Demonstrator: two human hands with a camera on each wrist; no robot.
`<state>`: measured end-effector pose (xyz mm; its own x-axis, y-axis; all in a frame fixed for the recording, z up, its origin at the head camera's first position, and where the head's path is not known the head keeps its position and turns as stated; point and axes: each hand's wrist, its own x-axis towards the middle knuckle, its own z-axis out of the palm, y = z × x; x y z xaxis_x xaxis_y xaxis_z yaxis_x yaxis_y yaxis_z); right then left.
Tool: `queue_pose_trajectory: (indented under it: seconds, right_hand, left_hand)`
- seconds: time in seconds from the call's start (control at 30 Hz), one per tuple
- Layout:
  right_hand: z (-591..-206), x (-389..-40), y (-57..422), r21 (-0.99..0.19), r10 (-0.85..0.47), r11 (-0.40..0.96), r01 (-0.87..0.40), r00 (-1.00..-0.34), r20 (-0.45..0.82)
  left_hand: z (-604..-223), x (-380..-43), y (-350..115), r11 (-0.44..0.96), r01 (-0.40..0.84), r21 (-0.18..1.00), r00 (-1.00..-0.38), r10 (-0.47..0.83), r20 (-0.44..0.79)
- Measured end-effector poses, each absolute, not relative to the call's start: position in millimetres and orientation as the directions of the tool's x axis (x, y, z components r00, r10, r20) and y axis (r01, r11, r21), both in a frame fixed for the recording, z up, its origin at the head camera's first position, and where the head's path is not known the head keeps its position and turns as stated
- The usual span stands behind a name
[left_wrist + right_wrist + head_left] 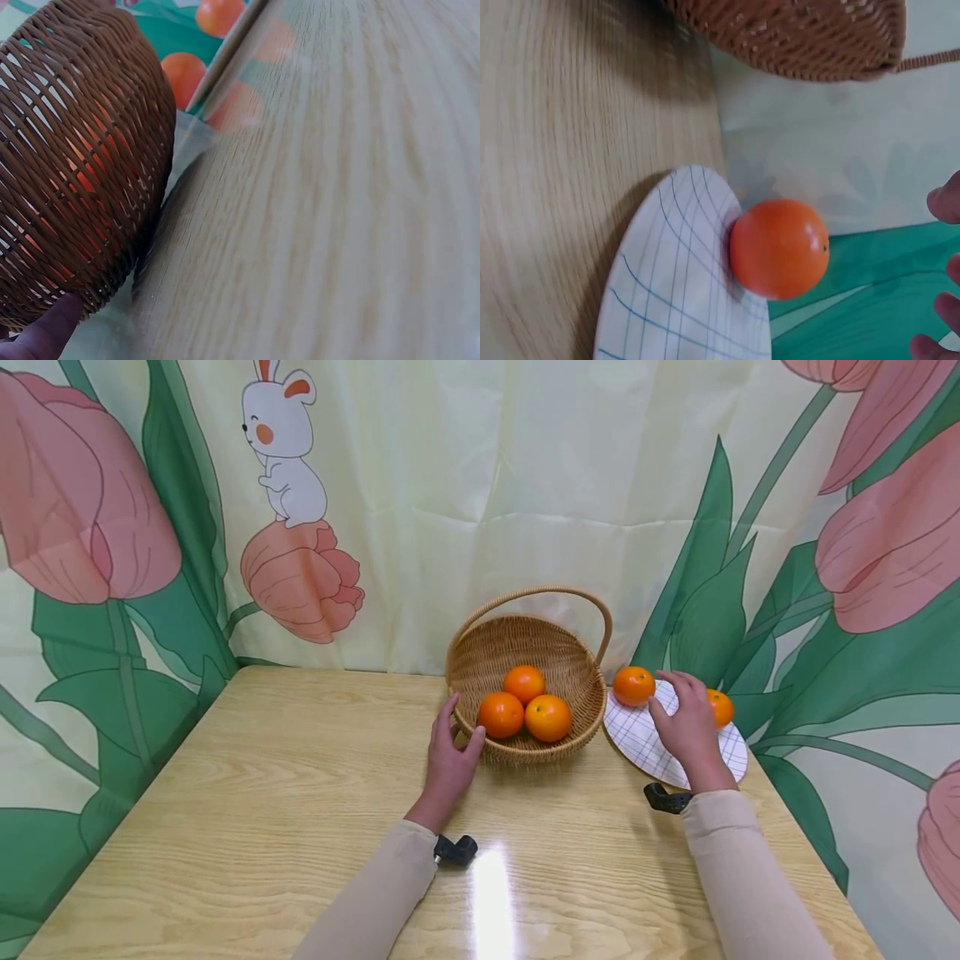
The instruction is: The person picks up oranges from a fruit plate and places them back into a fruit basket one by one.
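A wicker basket (pixel 525 635) with an arched handle stands on the table, tilted toward me. Three oranges (pixel 548 718) lie inside it. My left hand (pixel 450 768) rests against the basket's left front side, thumb and fingers spread along the rim; in the left wrist view a fingertip (pixel 64 311) touches the weave low down. Over the plate (pixel 660 764), white with blue checks, hovers my right hand (pixel 688 727), its fingers parted. One orange (pixel 633 686) sits at the plate's left; another orange (pixel 721 708) is partly hidden behind that hand. In the right wrist view, a gap separates the near orange (pixel 780 249) from the fingers.
A light wooden table (pixel 285 793) carries everything. Behind it hangs a curtain (pixel 420 485) printed with tulips and a rabbit, close to the basket and plate. The plate lies by the table's right edge. Each wrist wears a small black camera (pixel 456 850).
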<state>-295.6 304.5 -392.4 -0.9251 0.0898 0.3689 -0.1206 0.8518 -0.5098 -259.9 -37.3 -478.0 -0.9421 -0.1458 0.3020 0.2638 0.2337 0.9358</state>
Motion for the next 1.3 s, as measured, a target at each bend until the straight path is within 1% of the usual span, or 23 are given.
queue_pose_trajectory:
  seconds: [0.17, 0.43, 0.7, 1.13, 1.3]
  right_hand:
    - [-394, -301, 314, -0.523, 0.127, 0.849, -0.079, -0.930, 0.346]
    - [-395, -309, 329, -0.526, 0.152, 0.849, -0.058, -0.925, 0.348]
    - [-399, -320, 344, -0.539, 0.181, 0.841, -0.047, -0.915, 0.362]
    - [-410, -334, 366, -0.566, 0.237, 0.823, 0.047, -0.934, 0.267]
    - [-417, -340, 373, -0.562, 0.250, 0.824, 0.079, -0.939, 0.235]
  left_hand:
    - [-480, -260, -37, 0.227, 0.251, 0.941, -0.947, -0.145, 0.288]
    - [-479, -258, -35, 0.231, 0.265, 0.936, -0.941, -0.148, 0.303]
    - [-478, -259, -36, 0.200, 0.271, 0.942, -0.939, -0.160, 0.305]
    - [-478, -258, -35, 0.207, 0.267, 0.941, -0.941, -0.154, 0.301]
    - [-480, -259, -35, 0.221, 0.280, 0.934, -0.935, -0.156, 0.317]
